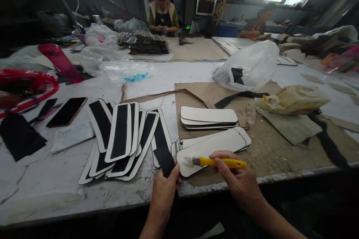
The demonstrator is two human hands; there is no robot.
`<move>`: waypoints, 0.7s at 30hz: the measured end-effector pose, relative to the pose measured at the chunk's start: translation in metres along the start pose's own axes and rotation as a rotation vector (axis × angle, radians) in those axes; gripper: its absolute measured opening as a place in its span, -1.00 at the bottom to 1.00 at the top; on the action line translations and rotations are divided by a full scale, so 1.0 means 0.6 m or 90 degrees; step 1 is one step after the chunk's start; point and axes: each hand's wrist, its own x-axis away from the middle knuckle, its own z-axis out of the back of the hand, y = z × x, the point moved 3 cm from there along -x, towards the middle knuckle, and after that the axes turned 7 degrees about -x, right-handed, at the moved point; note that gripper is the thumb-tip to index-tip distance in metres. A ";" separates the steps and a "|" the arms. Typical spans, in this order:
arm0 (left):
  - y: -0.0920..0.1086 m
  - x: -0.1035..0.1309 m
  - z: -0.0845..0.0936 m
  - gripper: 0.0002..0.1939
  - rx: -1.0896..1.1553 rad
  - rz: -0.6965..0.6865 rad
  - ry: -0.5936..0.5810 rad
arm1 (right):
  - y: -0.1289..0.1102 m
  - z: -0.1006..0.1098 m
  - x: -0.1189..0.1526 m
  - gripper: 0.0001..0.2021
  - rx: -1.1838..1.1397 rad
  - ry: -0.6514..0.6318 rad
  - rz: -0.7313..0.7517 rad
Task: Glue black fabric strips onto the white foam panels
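The right hand (234,173) grasps a smooth yellow-handled brush (221,162), its whitish, matted bristles touching the left end of a flat white panel (215,143) with rounded corners, which tops a stack on brown paper (266,157). The left hand (165,188) pinches a limp, matte black strip (165,160) just beside that end. Farther left, oblong white-rimmed pieces (120,130) with black centres overlap in a loose fan
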 end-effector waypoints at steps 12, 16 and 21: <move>-0.005 0.001 -0.005 -0.54 0.009 0.011 0.048 | 0.010 0.165 -0.025 -0.87 0.363 0.121 0.204; -0.004 0.003 -0.007 -0.54 0.013 0.020 0.065 | 0.000 0.176 -0.023 -0.87 0.408 0.111 0.277; 0.007 0.000 -0.005 -0.57 0.020 -0.007 0.040 | -0.030 0.178 -0.014 -0.82 0.411 0.102 0.334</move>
